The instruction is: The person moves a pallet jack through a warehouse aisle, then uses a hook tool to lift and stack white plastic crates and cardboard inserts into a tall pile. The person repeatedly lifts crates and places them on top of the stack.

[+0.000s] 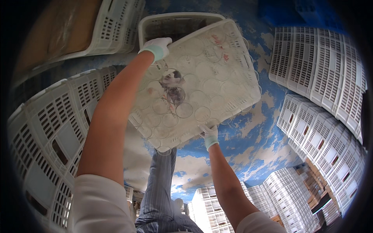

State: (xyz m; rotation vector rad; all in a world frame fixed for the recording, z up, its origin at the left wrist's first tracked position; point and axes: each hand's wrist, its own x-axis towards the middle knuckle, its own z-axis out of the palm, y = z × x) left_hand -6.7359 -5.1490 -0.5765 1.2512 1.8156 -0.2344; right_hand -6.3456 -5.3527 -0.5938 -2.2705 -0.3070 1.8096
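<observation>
In front of me is a pale plastic crate (201, 70), tilted across the view, with slotted edges and red and dark marks on its face. Clear round outlines, like glass rims, cover it, and some reach past its edge; I cannot tell exactly what they are. My left hand (157, 48), in a white glove with a green cuff, grips its upper left edge. At the lower edge, my right hand (209, 132), gloved alike, has its fingers on the crate, partly hidden under it. Behind its far side shows another open crate (180, 17) with a dark inside.
White slotted crates (58, 116) stand along the left, below a crate holding brown cardboard (58, 26). Stacked crates (314, 58) line the right, with more stacks (288, 198) behind me. The floor (247, 137) is worn blue paint.
</observation>
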